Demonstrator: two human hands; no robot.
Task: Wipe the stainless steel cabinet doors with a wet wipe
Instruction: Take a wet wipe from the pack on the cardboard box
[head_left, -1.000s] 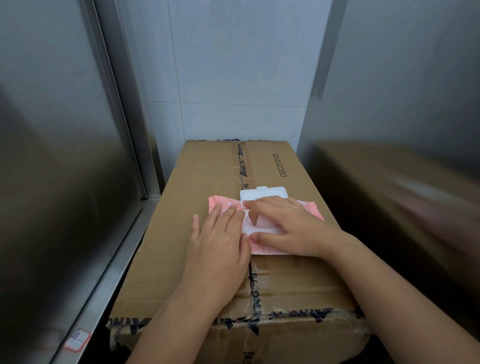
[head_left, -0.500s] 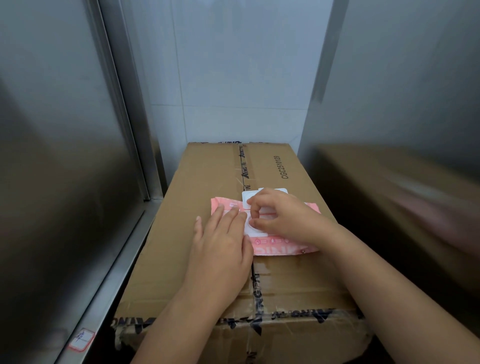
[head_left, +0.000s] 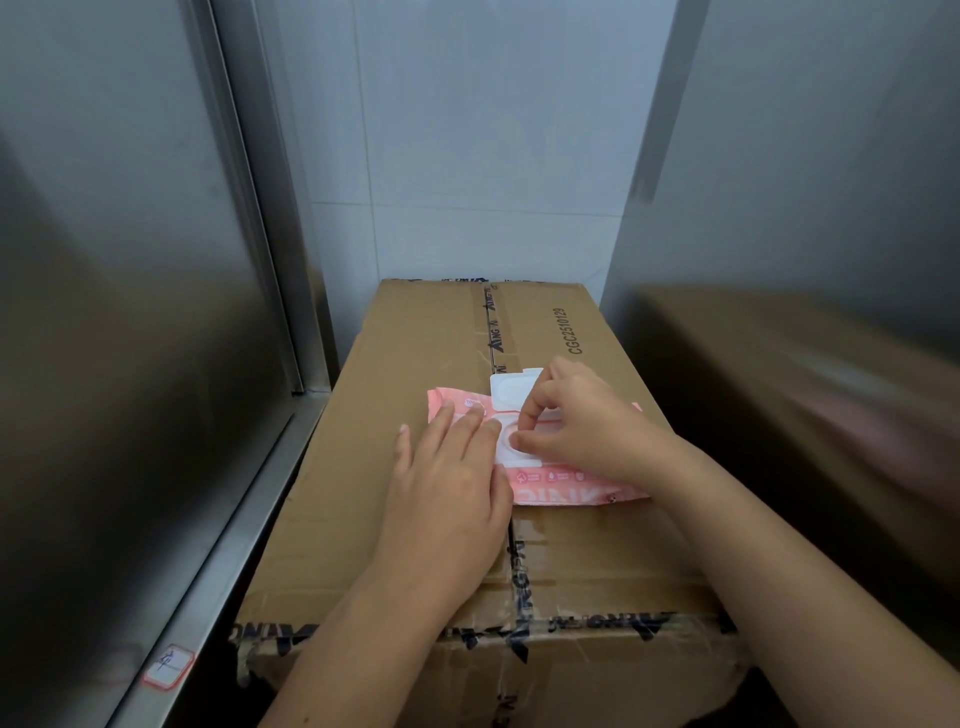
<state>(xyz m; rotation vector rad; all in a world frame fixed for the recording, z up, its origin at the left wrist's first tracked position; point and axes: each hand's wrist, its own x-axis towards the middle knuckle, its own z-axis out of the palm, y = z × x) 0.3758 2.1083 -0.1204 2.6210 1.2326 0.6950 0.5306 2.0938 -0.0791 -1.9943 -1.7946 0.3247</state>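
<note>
wipe pack (head_left: 561, 484) time
Left hand (head_left: 447, 488) flat on its 9 o'clock end; right hand (head_left: 592, 431) pinches at its opening.

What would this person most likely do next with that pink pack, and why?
Probably pull a wipe out of the pack. Its white lid is flipped open, the right hand pinches at the opening, and the left hand presses the pack flat on the cardboard box; no wipe shows yet.
</note>
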